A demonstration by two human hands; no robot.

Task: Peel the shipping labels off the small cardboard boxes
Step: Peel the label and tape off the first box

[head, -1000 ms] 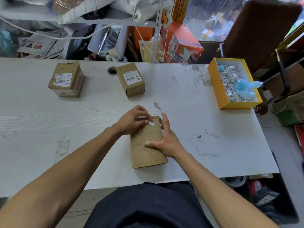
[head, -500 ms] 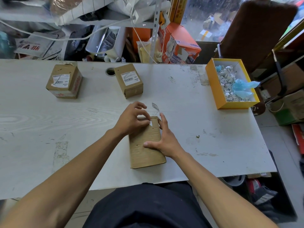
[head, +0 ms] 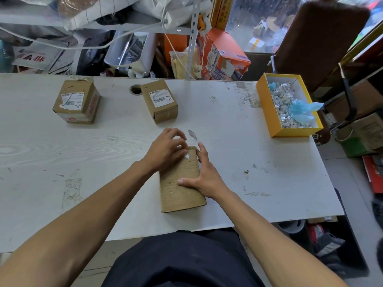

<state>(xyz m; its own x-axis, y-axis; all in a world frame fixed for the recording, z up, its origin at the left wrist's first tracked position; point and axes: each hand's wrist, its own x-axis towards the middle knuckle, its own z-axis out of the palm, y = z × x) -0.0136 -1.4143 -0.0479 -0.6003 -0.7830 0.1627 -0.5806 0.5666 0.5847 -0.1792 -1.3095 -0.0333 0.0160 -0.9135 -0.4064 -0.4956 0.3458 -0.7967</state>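
A plain cardboard box (head: pixel 180 183) lies flat on the white table (head: pixel 238 146) in front of me. My left hand (head: pixel 167 150) rests on its far left corner, fingertips pinching at a white label scrap (head: pixel 186 155) stuck there. My right hand (head: pixel 204 175) presses the box's right side, thumb across the top. A small torn label strip (head: pixel 193 135) sticks up at the tip of my right forefinger. Two more boxes stand farther back: one at the left (head: pixel 76 101) and one in the middle (head: pixel 159 100), each with a white shipping label on top.
A yellow tray (head: pixel 267 106) with crumpled label scraps and blue plastic sits at the table's right. A cable hole (head: pixel 136 89) lies near the back edge. Cluttered shelves, an orange carton (head: pixel 223 54) and bags stand behind the table. A brown chair (head: pixel 319 38) stands right.
My left fingers have shifted slightly on the box's far corner, working at the label scrap. The box and my right hand stay in place.
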